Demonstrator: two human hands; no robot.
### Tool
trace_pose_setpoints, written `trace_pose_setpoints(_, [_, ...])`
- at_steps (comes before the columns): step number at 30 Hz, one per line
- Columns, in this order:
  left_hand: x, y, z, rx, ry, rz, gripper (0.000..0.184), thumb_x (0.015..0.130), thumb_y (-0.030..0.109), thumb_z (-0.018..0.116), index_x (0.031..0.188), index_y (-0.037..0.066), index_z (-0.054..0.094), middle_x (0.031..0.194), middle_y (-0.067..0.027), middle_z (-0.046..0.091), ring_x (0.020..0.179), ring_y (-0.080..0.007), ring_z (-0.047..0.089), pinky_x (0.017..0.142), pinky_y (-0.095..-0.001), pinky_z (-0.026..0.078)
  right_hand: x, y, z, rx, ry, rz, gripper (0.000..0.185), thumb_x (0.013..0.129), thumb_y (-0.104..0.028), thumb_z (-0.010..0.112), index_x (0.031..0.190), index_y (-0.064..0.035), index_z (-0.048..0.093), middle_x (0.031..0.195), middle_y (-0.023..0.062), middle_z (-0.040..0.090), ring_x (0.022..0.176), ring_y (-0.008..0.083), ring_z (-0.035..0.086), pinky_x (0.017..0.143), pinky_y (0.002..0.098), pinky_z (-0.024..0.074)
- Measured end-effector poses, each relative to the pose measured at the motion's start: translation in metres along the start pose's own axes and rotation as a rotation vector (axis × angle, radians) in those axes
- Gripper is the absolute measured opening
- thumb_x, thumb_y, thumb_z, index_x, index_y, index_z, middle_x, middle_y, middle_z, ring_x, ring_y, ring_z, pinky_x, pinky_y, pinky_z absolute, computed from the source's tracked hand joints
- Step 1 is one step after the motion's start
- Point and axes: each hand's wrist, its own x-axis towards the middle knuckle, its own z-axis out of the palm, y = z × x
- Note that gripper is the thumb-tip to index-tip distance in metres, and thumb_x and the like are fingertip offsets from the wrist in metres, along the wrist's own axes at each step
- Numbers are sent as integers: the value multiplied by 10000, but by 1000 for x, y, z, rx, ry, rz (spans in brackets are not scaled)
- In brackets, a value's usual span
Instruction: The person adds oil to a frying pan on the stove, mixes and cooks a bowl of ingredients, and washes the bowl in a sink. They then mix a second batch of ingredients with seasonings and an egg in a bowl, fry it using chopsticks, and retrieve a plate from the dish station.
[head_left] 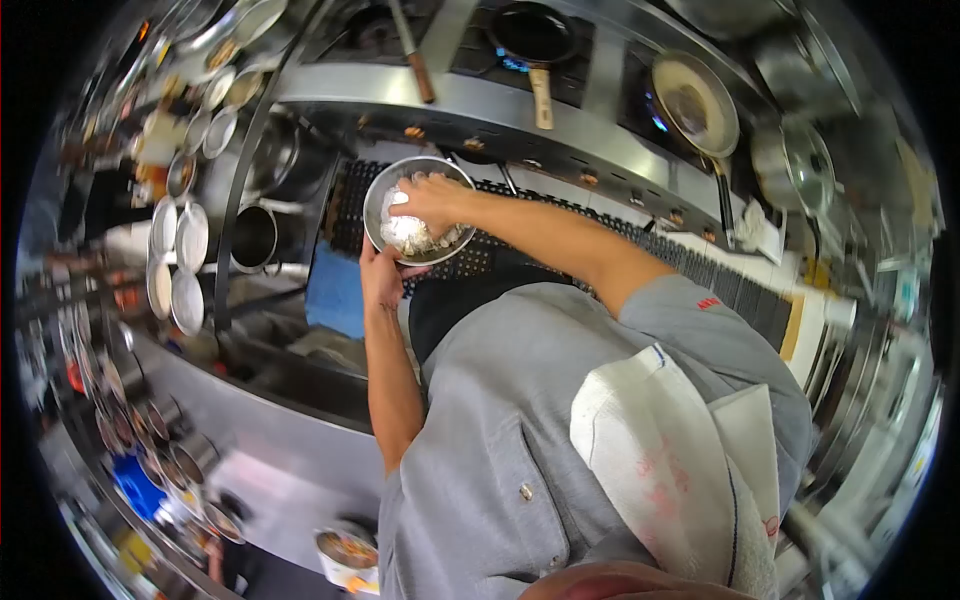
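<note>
A round metal bowl (371,205) is held in front of my body, near the stove's front edge. Inside lies white powder (403,232) with lumpy pieces that look coated in it. My left hand (382,277) grips the bowl's near rim from below, the thumb toward the side. My right hand (432,200) reaches down into the bowl, its fingers curled into the white contents. The fingertips are partly hidden, so what they pinch cannot be made out.
Ahead on the stove are a black frying pan (533,35) by a blue flame and a light-coloured pan (695,105). A glass-lidded pot (806,165) stands farther right. To the left are a dark pot (253,238), white plates (190,238) and a blue cloth (336,290).
</note>
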Motion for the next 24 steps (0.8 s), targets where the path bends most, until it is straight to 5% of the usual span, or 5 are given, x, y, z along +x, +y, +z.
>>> trace_pose_setpoints(3, [24, -27, 14, -38, -64, -23, 691, 766, -95, 379, 1421, 110, 296, 1176, -219, 565, 829, -340, 673, 536, -399, 627, -15, 13, 61, -79, 437, 239, 703, 585, -202, 790, 1242, -173, 542, 1175, 217, 487, 1076, 436, 535, 799, 506, 514])
trace_pose_setpoints(5, [31, -24, 22, 31, -101, -60, 695, 762, -97, 379, 1419, 117, 308, 1179, -215, 568, 833, -334, 672, 544, -411, 624, -5, 22, 115, 114, 331, 488, 722, 605, -191, 783, 1280, -198, 526, 1155, 202, 516, 1100, 424, 530, 850, 506, 498])
trace_pose_setpoints(7, [34, -19, 27, 170, -187, -115, 687, 762, -97, 374, 1413, 120, 328, 1171, -205, 576, 838, -330, 672, 537, -407, 621, -41, 17, 24, 186, -14, 325, 821, 542, -209, 828, 1300, -253, 515, 1207, 195, 482, 1117, 416, 520, 877, 528, 475])
trace_pose_setpoints(19, [112, -8, 55, 459, -636, -291, 711, 825, -79, 382, 1469, 172, 217, 1246, -155, 538, 818, -300, 671, 482, -376, 607, -41, -2, 71, -93, 551, 979, 570, 648, -165, 719, 1195, -248, 586, 1155, 180, 494, 1032, 400, 567, 834, 511, 484])
trace_pose_setpoints(24, [110, -6, 74, 579, -849, -323, 755, 820, -87, 410, 1487, 181, 179, 1266, -159, 527, 868, -307, 665, 505, -383, 611, -90, -16, 29, 436, 427, 1181, 715, 592, -252, 787, 1263, -252, 543, 1214, 175, 473, 1084, 450, 530, 905, 504, 460])
